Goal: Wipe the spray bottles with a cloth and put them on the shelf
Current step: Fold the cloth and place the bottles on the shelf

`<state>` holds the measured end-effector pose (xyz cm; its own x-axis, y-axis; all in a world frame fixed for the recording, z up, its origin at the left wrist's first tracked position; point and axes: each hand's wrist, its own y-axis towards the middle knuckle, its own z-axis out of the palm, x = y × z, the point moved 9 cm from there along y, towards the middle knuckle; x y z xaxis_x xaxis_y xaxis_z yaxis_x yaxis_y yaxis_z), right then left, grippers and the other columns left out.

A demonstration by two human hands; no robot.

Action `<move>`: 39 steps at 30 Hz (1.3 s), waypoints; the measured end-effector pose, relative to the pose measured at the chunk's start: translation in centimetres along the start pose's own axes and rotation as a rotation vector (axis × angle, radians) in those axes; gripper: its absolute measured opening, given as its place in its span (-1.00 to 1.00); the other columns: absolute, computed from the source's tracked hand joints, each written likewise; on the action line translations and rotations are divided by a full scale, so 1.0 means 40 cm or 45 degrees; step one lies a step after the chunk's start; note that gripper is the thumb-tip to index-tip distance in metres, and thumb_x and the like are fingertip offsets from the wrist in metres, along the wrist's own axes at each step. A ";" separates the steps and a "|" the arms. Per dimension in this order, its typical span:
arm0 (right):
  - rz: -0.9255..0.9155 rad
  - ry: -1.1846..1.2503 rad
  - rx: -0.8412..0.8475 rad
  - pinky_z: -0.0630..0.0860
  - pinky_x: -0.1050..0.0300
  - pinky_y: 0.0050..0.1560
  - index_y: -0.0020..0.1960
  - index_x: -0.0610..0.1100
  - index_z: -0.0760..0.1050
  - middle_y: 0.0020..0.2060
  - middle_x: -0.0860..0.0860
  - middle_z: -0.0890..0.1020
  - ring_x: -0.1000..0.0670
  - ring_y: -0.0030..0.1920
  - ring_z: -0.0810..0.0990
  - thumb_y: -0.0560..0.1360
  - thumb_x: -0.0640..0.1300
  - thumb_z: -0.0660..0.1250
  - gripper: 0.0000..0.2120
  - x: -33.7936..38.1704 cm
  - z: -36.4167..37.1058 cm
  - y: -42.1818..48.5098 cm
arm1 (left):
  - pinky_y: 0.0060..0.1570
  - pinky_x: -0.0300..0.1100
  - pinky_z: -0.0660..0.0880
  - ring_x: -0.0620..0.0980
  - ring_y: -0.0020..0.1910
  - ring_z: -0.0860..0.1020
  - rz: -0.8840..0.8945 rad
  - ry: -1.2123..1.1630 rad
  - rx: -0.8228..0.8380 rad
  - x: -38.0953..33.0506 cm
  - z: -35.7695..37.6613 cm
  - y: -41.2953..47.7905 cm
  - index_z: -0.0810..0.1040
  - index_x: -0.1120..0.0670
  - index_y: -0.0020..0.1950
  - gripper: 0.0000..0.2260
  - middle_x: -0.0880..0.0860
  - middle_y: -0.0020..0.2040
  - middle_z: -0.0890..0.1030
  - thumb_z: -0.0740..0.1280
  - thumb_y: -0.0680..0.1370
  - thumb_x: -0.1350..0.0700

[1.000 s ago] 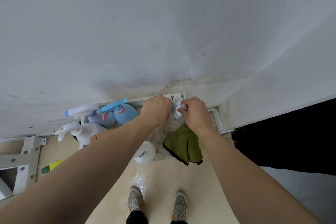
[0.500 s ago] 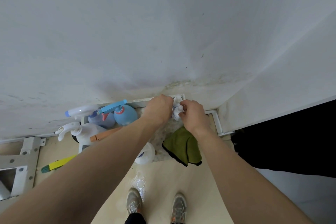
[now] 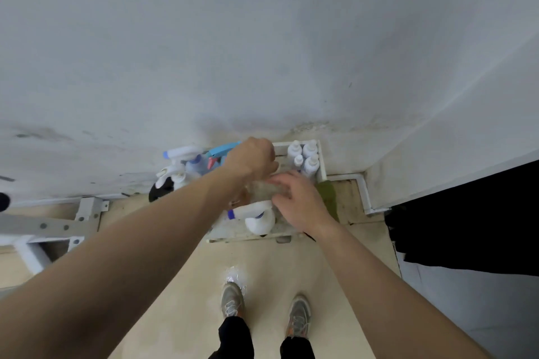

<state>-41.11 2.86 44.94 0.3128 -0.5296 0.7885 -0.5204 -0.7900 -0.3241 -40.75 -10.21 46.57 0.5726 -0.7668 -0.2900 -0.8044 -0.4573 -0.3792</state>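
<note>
A low white shelf stands on the floor against the wall. Several small white bottles stand together in its back right corner. A white spray bottle with a blue collar lies on its side near the front edge. Blue spray bottles and another white spray bottle stand at the shelf's left. My left hand hovers over the shelf's middle with its fingers curled; what is under them is hidden. My right hand is spread above the shelf. The green cloth lies just right of it.
The wall rises directly behind the shelf and meets a side wall at the right. A white metal frame lies on the floor at the left. A dark opening is at the right. My shoes stand on the beige floor with a wet patch.
Both hands have come off the small white bottle, which now stands with the others in the back right corner. The right hand drew back and spread open; the left hand shifted left.
</note>
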 end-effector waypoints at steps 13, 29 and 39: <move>-0.108 -0.717 0.267 0.41 0.08 -0.07 0.19 -0.09 0.59 0.09 -0.10 0.63 -0.14 0.07 0.58 0.61 -0.15 0.32 -0.82 0.093 0.105 0.019 | -0.18 -0.03 0.58 0.08 -0.16 0.57 -0.143 -0.142 -0.195 0.204 -0.127 -0.170 0.65 0.03 -0.05 -0.85 0.00 -0.14 0.65 0.35 0.54 -0.01; -0.039 -0.679 0.096 0.56 -0.02 0.00 0.12 -0.13 0.68 0.00 -0.12 0.68 -0.17 0.02 0.61 0.52 -0.33 0.37 -0.76 0.132 -0.034 0.259 | -0.15 -0.04 0.48 0.11 0.06 0.51 -0.108 0.242 -0.214 0.214 -0.109 -0.108 0.58 0.10 0.20 -0.78 0.09 0.09 0.54 0.30 0.58 0.10; -0.047 -0.708 0.064 0.46 0.08 -0.14 0.13 -0.08 0.68 -0.01 -0.12 0.67 -0.17 -0.02 0.59 0.51 -0.34 0.31 -0.70 0.141 -0.019 0.284 | -0.12 -0.07 0.49 0.09 0.03 0.52 -0.102 0.236 -0.214 0.216 -0.118 -0.101 0.60 0.09 0.17 -0.79 0.07 0.01 0.55 0.31 0.57 0.08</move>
<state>-45.85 -8.86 46.10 0.7091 -0.5741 0.4094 -0.4674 -0.8174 -0.3368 -33.29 -17.12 49.73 0.6096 -0.7872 -0.0934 -0.7813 -0.5767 -0.2387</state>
